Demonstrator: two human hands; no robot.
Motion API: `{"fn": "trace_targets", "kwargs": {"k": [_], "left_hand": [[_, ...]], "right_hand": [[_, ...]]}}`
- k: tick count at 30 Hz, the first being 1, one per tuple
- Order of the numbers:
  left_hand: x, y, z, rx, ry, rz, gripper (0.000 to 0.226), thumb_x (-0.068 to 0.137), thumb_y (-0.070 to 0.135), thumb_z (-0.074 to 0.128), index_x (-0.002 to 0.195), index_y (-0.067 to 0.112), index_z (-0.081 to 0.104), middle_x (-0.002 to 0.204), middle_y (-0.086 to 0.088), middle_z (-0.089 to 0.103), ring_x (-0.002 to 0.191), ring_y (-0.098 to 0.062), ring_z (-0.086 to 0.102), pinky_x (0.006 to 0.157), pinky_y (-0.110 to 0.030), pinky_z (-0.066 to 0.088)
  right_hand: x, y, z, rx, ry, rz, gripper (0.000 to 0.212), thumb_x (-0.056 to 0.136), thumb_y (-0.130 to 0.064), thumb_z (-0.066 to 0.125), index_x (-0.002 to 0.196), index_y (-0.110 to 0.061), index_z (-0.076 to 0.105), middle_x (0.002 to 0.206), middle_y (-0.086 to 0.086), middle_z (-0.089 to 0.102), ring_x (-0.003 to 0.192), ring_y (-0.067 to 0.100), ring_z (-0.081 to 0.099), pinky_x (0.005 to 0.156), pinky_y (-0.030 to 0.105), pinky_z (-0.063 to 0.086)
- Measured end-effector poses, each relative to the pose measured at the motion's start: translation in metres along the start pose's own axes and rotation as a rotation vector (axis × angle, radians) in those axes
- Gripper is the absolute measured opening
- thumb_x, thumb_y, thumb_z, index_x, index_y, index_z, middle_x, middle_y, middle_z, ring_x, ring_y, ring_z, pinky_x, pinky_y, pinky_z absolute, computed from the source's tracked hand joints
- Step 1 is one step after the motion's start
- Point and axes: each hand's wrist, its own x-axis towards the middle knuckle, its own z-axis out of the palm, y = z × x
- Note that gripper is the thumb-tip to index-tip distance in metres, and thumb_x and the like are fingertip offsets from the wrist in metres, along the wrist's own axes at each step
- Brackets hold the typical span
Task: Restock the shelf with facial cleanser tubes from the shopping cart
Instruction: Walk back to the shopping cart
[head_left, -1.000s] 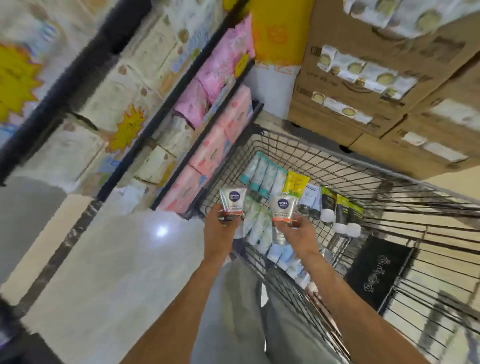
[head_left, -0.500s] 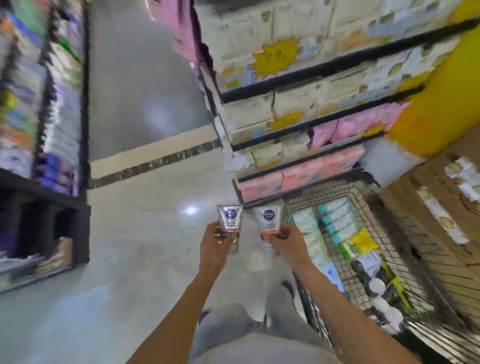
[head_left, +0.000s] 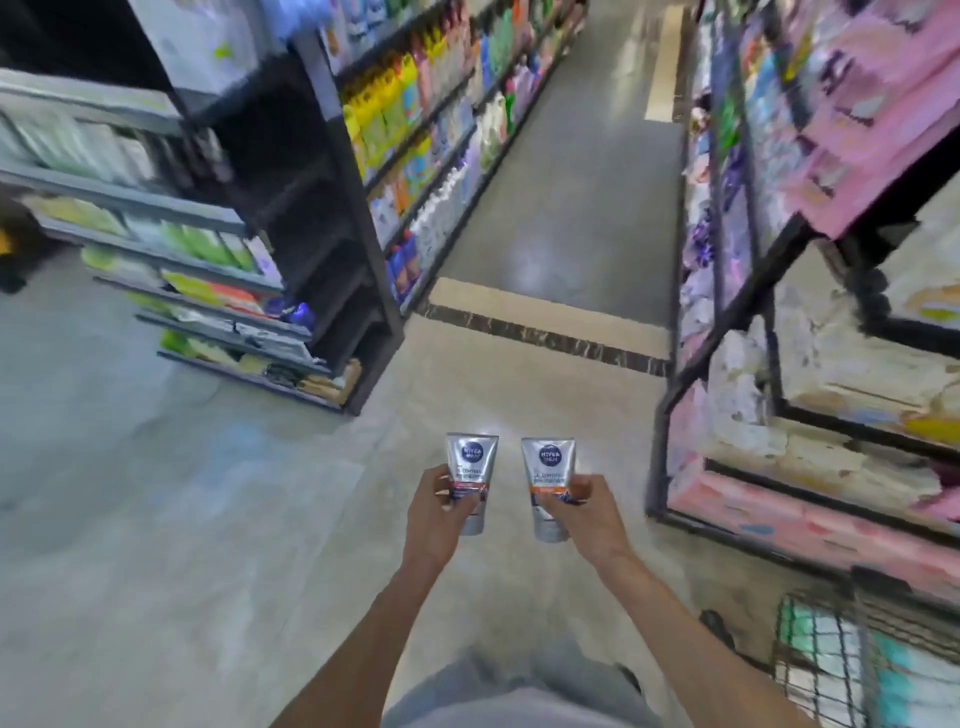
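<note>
I hold two silver facial cleanser tubes upright in front of me, caps down. My left hand (head_left: 441, 512) grips the left tube (head_left: 471, 460) around its lower half. My right hand (head_left: 584, 517) grips the right tube (head_left: 548, 465) the same way. Both tubes carry a dark blue round logo and an orange band. The wire shopping cart (head_left: 821, 660) shows only at the bottom right corner, with pale green and teal tubes inside it.
A dark shelf unit (head_left: 332, 218) with bottles and packs stands to the left. A shelf of pink and white packs (head_left: 810, 364) runs along the right. Between them an aisle of grey floor (head_left: 571, 208) leads away, crossed by a beige and dark strip.
My view has swung left, away from the cart and toward the aisle. The cart has slid to the bottom right corner. Both hands still hold their tubes, side by side.
</note>
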Motion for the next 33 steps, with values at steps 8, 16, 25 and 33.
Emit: {"fn": "trace_targets", "kwargs": {"k": [8, 16, 25, 33], "left_hand": [[0.045, -0.014, -0.137, -0.036, 0.276, -0.023, 0.049, 0.085, 0.02, 0.082, 0.127, 0.022, 0.056, 0.111, 0.004, 0.068, 0.096, -0.013, 0.067, 0.081, -0.025, 0.054], [0.118, -0.016, -0.247, -0.038, 0.447, -0.039, 0.045, 0.088, 0.022, 0.078, 0.128, 0.025, 0.056, 0.114, 0.009, 0.068, 0.099, -0.003, 0.064, 0.082, -0.019, 0.051], [0.261, 0.02, -0.375, -0.035, 0.476, -0.012, 0.047, 0.088, 0.017, 0.079, 0.127, 0.023, 0.056, 0.114, 0.003, 0.069, 0.102, -0.014, 0.066, 0.088, -0.034, 0.055], [0.363, 0.039, -0.457, -0.057, 0.498, -0.033, 0.055, 0.088, 0.017, 0.08, 0.137, 0.013, 0.055, 0.122, 0.0, 0.067, 0.104, -0.008, 0.063, 0.081, -0.012, 0.047]], "right_hand": [[0.027, -0.088, 0.152, -0.102, -0.281, -0.101, 0.054, 0.068, -0.037, 0.093, 0.106, -0.011, 0.065, 0.094, -0.001, 0.076, 0.085, 0.015, 0.073, 0.068, 0.026, 0.05], [0.083, -0.167, 0.297, -0.197, -0.47, -0.2, 0.063, 0.064, -0.053, 0.089, 0.107, -0.013, 0.066, 0.096, -0.001, 0.076, 0.088, 0.018, 0.074, 0.063, 0.025, 0.052], [0.143, -0.288, 0.442, -0.09, -0.492, -0.267, 0.051, 0.078, -0.027, 0.089, 0.111, -0.012, 0.054, 0.101, 0.002, 0.067, 0.088, 0.012, 0.066, 0.06, 0.017, 0.048], [0.19, -0.364, 0.543, -0.165, -0.465, -0.304, 0.051, 0.079, -0.034, 0.088, 0.112, -0.017, 0.054, 0.102, -0.001, 0.068, 0.085, 0.005, 0.066, 0.063, 0.02, 0.05]]}}
